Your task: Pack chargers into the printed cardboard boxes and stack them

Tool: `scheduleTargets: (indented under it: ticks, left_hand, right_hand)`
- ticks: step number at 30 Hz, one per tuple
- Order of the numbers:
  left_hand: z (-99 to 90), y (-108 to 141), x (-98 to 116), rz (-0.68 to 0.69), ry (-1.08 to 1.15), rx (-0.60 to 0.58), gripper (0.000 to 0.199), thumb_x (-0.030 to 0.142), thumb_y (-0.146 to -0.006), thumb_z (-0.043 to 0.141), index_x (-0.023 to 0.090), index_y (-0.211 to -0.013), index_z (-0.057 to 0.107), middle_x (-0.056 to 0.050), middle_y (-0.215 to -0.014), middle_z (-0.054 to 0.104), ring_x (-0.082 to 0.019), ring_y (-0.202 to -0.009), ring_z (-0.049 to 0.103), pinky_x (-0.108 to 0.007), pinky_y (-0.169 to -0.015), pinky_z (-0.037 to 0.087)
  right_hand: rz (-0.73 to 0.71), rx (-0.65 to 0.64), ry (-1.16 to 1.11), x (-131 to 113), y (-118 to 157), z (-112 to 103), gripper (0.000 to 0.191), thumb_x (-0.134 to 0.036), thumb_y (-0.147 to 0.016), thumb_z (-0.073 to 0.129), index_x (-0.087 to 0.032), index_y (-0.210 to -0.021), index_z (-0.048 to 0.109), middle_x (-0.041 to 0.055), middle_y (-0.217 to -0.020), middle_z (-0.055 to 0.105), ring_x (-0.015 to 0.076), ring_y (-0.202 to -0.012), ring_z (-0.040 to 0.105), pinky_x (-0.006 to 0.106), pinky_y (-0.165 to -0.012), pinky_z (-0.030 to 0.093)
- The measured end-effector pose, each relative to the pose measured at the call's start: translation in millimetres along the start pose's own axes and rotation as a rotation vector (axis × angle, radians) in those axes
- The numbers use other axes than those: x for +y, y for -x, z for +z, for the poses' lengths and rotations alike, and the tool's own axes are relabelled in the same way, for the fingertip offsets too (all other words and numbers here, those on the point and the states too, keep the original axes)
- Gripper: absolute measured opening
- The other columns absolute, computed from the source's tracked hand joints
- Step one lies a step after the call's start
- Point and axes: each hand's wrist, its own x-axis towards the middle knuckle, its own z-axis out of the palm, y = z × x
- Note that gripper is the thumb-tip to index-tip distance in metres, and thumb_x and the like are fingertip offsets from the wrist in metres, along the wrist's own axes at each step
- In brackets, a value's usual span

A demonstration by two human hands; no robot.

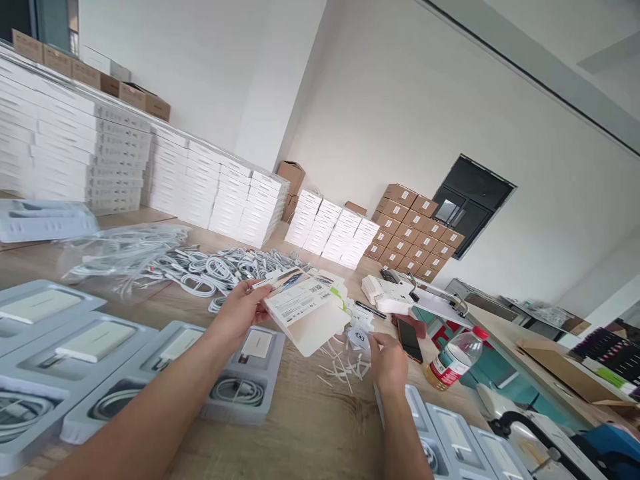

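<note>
My left hand (241, 310) grips the left edge of a white printed cardboard sleeve (300, 303), thumb on top. Print, a small code and a green mark show on the sleeve, which is tilted above the wooden table. My right hand (391, 363) is closed, its fingertips at the edge of a small white piece with a dark square mark (359, 338); whether they pinch it is unclear. Short white strips (345, 368) lie scattered below. Beside my left forearm, a grey tray (265, 400) holds a coiled cable (237, 392) and a white charger (257, 343).
Loose cables (225, 270) lie behind my left hand. White boxes (200, 180) are stacked at the back, brown cartons (410, 230) farther off. A bottle (457, 359) and a phone (410, 339) are right of my right hand; more filled trays (457, 433) stand at lower right.
</note>
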Motion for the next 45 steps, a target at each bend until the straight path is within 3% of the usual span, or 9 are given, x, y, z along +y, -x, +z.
scheduleTargets:
  ticks: [6,15,18,22,26,31,35,40,45]
  left_hand:
    - [1.6,0,-2,0.002,-0.108,0.012,0.022,0.025,-0.077,0.071,0.018,-0.091,0.055,-0.002,-0.071,0.067,-0.017,-0.058,0.066,-0.025,-0.047,0.056]
    - [-3.4,-5,-4,0.009,-0.156,0.066,0.029,0.028,-0.076,0.075,0.019,-0.094,0.055,-0.005,-0.077,0.07,-0.017,-0.059,0.068,-0.026,-0.048,0.056]
    - [-2.9,-6,-3,0.015,-0.152,0.084,0.027,0.027,-0.077,0.074,0.02,-0.095,0.054,-0.005,-0.078,0.07,-0.017,-0.058,0.068,-0.025,-0.047,0.055]
    - [-0.9,-4,-3,0.014,-0.146,0.08,0.023,0.025,-0.082,0.07,0.02,-0.095,0.053,-0.004,-0.074,0.069,-0.016,-0.056,0.066,-0.025,-0.045,0.055]
    - [1.7,0,-3,0.001,-0.141,0.058,0.022,0.024,-0.082,0.07,0.019,-0.095,0.052,-0.004,-0.073,0.07,-0.017,-0.056,0.066,-0.026,-0.045,0.056]
    - [2.2,1,0,-0.014,-0.105,0.066,0.022,0.023,-0.082,0.07,0.018,-0.095,0.052,-0.004,-0.072,0.069,-0.017,-0.054,0.066,-0.025,-0.043,0.055]
    - [-1.1,-2,3,-0.021,-0.014,0.072,0.019,0.019,-0.084,0.068,0.019,-0.095,0.052,-0.003,-0.073,0.069,-0.014,-0.055,0.066,-0.022,-0.044,0.056]
    - [-5.9,-6,3,-0.109,0.134,0.019,0.004,0.017,-0.088,0.06,0.015,-0.086,0.057,-0.004,-0.066,0.067,-0.012,-0.049,0.063,-0.021,-0.044,0.055]
    - [-6.9,-6,0,-0.152,0.215,-0.015,0.004,0.015,-0.086,0.061,0.013,-0.082,0.062,-0.005,-0.065,0.067,-0.012,-0.046,0.062,-0.021,-0.042,0.055]
  right_hand:
    - [0.141,0.289,-0.579,-15,8,-16,0.052,-0.067,-0.078,0.056,-0.016,-0.072,0.066,0.0035,-0.063,0.066,0.0201,-0.061,0.057,0.031,-0.06,0.045]
    - [0.033,0.164,-0.981,-44,21,-13,0.034,-0.046,-0.075,0.072,-0.016,-0.092,0.068,0.0035,-0.078,0.07,0.0183,-0.07,0.062,0.031,-0.067,0.048]
    - [-0.031,0.161,-0.978,-45,24,-13,0.026,-0.041,-0.078,0.071,-0.018,-0.09,0.07,0.0061,-0.09,0.072,0.0213,-0.082,0.065,0.036,-0.077,0.05]
    - [-0.314,0.167,-0.842,-55,34,-13,0.011,-0.028,-0.085,0.064,-0.023,-0.087,0.073,0.0059,-0.099,0.069,0.0223,-0.097,0.063,0.038,-0.087,0.048]
    - [-0.537,0.033,-0.654,-72,48,-10,0.026,-0.019,-0.092,0.051,-0.029,-0.102,0.073,0.0053,-0.109,0.068,0.0222,-0.109,0.058,0.041,-0.096,0.045]
    - [-0.279,0.025,-0.726,-78,56,1,0.039,-0.031,-0.095,0.047,-0.028,-0.132,0.058,0.0075,-0.141,0.054,0.0251,-0.131,0.047,0.045,-0.108,0.037]
    - [-0.049,0.083,-0.866,-74,55,18,0.032,-0.038,-0.091,0.05,-0.021,-0.113,0.066,0.0092,-0.118,0.067,0.0261,-0.114,0.06,0.043,-0.1,0.044]
    - [-0.189,-0.099,-0.84,-86,67,32,0.023,-0.035,-0.091,0.052,-0.022,-0.099,0.069,0.0056,-0.102,0.071,0.0228,-0.1,0.064,0.039,-0.092,0.048]
    - [-0.34,-0.272,-0.753,-103,79,42,0.028,-0.027,-0.09,0.055,-0.024,-0.115,0.068,0.0089,-0.126,0.065,0.024,-0.119,0.059,0.041,-0.104,0.046]
